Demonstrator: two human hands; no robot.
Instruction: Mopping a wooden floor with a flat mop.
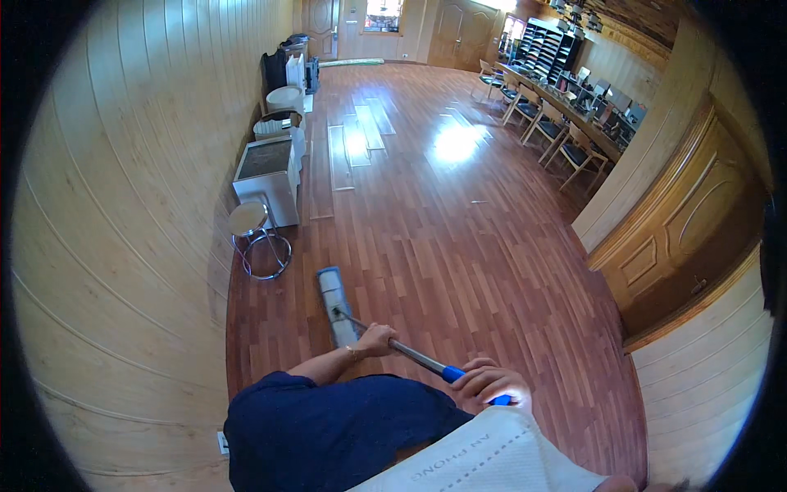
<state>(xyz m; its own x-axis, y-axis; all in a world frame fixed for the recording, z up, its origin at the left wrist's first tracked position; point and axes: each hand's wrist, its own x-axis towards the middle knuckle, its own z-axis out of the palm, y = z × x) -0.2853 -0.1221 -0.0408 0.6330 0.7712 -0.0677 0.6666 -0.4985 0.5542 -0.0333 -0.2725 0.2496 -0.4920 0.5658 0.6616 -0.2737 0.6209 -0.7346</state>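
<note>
A flat mop lies along the floor at the lower left, its long grey-white head (331, 289) edged in blue. From its middle a metal pole (422, 357) slants up toward me, ending in a blue grip (452, 374). My left hand (377, 340), with a thin bracelet at the wrist, is closed around the lower part of the pole. Higher up, my right hand (497, 384) wraps round the blue grip. White fabric with print (484, 455) covers the area just below the right hand and hides that forearm.
Along the left wall stand a round stool (248, 220) with chrome legs, a white cabinet (269, 176) and several bins. Loose planks (341, 156) lie on the wood floor (459, 262) farther off. At right are a wooden door (697, 221), chairs (576, 152) and a long desk (557, 105).
</note>
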